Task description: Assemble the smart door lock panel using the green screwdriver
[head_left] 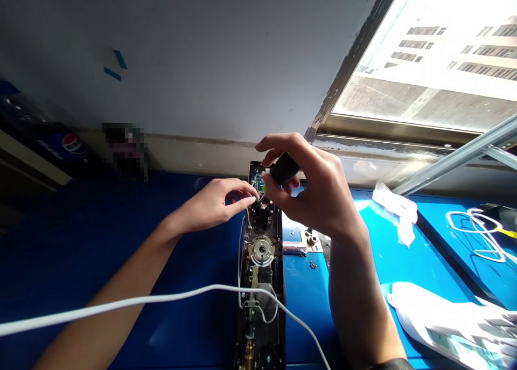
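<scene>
A long black housing [262, 276], open to show its insides, lies lengthwise in front of me and looks like an electronic door lock. Inside it are a blue circuit board [257, 179], a round metal part [262, 250] and thin white wires. My right hand [313, 184] grips a screwdriver [285, 168] with a black and green handle, its tip slanting down to the left into the housing. Close to that tip, my left hand [222, 202] pinches with thumb and forefinger; whatever is between them is too small to make out.
A white cable [186, 293] crosses the foreground over the housing. Right of it lie a small board [312, 239] and several tiny screws [313, 264]. Further right are a clear plastic bag [398, 208], a white power strip [444, 319] and a coiled cable [472, 224]. Bottles [60, 144] stand far left.
</scene>
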`<state>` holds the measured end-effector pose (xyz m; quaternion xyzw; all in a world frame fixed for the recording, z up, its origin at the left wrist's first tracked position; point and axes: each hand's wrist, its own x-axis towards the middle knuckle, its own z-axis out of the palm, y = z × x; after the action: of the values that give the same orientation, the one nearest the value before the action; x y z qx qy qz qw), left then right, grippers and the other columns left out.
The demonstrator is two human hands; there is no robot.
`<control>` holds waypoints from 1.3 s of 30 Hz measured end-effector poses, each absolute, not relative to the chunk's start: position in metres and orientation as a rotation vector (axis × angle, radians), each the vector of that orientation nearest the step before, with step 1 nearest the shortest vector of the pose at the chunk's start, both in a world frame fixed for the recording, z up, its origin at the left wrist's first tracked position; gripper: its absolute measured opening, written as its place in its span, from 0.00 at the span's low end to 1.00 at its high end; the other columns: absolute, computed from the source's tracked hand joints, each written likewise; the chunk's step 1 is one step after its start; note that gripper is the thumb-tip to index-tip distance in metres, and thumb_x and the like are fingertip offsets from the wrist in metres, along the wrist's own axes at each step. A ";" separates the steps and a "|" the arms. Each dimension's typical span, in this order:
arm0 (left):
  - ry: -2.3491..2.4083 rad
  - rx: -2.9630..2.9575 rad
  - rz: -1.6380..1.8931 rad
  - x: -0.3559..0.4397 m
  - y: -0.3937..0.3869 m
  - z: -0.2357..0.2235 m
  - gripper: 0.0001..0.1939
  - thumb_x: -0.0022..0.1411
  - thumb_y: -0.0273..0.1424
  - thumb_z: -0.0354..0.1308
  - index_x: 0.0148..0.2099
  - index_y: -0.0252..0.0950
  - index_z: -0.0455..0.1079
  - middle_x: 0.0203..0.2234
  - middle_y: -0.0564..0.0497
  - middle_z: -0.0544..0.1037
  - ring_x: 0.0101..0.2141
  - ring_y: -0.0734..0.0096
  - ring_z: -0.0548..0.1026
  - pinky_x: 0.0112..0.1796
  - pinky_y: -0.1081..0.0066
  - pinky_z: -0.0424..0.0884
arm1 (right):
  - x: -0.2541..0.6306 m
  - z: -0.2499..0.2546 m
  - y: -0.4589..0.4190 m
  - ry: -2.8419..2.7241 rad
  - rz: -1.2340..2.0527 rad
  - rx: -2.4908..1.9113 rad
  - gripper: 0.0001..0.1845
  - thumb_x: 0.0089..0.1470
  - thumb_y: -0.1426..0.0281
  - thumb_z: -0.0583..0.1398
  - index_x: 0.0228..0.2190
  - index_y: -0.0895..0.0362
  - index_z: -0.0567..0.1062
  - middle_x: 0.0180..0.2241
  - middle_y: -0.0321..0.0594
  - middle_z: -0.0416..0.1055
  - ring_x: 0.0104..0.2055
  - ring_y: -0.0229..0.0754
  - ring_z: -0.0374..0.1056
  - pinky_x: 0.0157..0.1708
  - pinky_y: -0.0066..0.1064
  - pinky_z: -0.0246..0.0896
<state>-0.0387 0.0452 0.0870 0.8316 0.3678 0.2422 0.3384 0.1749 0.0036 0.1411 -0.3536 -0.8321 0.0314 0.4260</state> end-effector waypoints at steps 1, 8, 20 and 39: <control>0.967 2.180 0.631 -0.038 0.045 0.087 0.13 0.71 0.39 0.59 0.48 0.37 0.79 0.41 0.51 0.84 0.40 0.64 0.79 0.42 0.67 0.73 | 0.175 0.142 0.003 -2.065 0.071 -0.887 0.26 0.53 0.82 0.60 0.52 0.51 0.72 0.40 0.36 0.76 0.32 0.34 0.68 0.36 0.31 0.69; 0.888 2.296 0.630 -0.036 0.039 0.087 0.15 0.66 0.40 0.67 0.52 0.40 0.81 0.45 0.49 0.83 0.42 0.65 0.79 0.44 0.68 0.73 | 0.181 0.161 -0.014 -1.945 0.070 -0.982 0.23 0.53 0.80 0.62 0.48 0.47 0.73 0.40 0.38 0.77 0.29 0.40 0.68 0.31 0.38 0.71; 0.928 2.247 0.789 -0.019 0.031 0.077 0.06 0.66 0.31 0.66 0.43 0.38 0.83 0.38 0.51 0.87 0.36 0.68 0.83 0.39 0.72 0.75 | 0.206 0.165 -0.014 -1.767 0.061 -0.945 0.17 0.52 0.76 0.65 0.43 0.48 0.72 0.37 0.37 0.77 0.40 0.48 0.78 0.35 0.39 0.74; 0.773 2.715 -0.053 0.106 0.046 0.086 0.11 0.60 0.18 0.57 0.34 0.36 0.79 0.29 0.48 0.80 0.28 0.67 0.76 0.27 0.69 0.60 | 0.299 0.161 -0.020 -2.075 0.413 -1.568 0.23 0.51 0.71 0.65 0.50 0.52 0.76 0.25 0.30 0.72 0.23 0.34 0.64 0.26 0.28 0.58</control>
<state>0.1063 0.0460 0.0862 0.9495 0.2703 -0.0187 0.1583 0.2989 -0.0200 0.1611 -0.5762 -0.7627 0.1519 0.2513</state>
